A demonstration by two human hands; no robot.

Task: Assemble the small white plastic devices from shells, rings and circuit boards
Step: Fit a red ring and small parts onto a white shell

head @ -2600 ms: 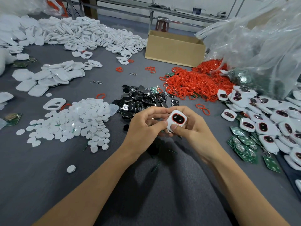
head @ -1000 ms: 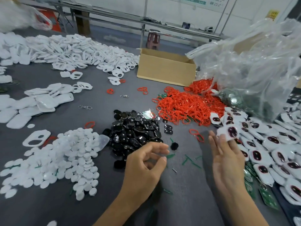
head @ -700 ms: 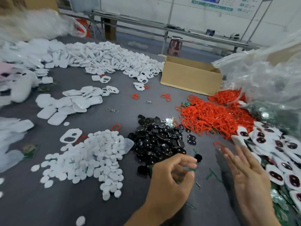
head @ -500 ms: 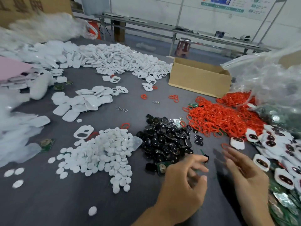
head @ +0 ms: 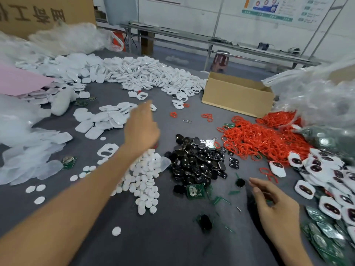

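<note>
1. A left hand (head: 141,129) reaches over the flat white shells (head: 107,120) lying left of and beyond the black parts heap (head: 197,162). Motion blur hides its fingers, so it cannot be told whether they are spread or pinching.
2. The right hand (head: 276,206) hovers to the near right of the heap, fingers loosely curled, thumb and forefinger parted, with nothing between them.
3. The shells overlap one another. A hurried grab would probably lift two or knock the neighbours away from the heap.
4. The left forearm crosses above the white discs (head: 142,181) just left of the heap. If it dropped, it would likely scatter them.
5. The red rings (head: 257,137), right of and beyond the heap, lie tangled, so pulling one may drag out several.
6. A circuit board (head: 195,191) sits at the heap's near edge among green scraps, where a careless sweep of the right hand could push it under the black parts.
</note>
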